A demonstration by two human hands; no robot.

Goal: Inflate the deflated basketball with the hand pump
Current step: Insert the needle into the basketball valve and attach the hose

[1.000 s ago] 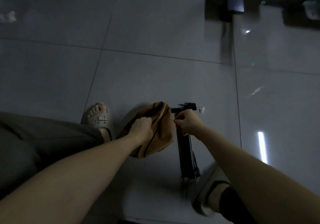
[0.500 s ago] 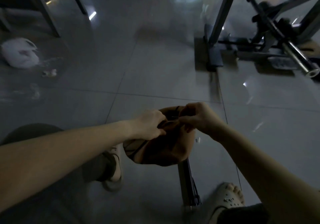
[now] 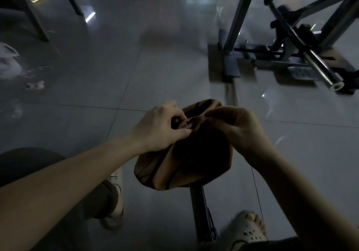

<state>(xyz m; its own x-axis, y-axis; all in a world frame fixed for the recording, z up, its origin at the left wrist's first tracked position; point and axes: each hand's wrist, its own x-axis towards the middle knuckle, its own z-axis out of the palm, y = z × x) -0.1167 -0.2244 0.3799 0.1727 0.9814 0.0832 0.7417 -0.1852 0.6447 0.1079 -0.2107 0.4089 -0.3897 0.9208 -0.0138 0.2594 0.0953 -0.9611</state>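
Left hand (image 3: 161,126) and right hand (image 3: 239,128) grip crumpled basketball (image 3: 186,161); pump (image 3: 202,212) below.

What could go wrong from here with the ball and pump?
1. The basketball is limp and folded, pinched at its crumpled top by the left hand and right hand; it may buckle under a needle.
2. The pump lies unheld on the floor by the right foot; it could get stepped on.
3. Dim light: I cannot make out the valve.
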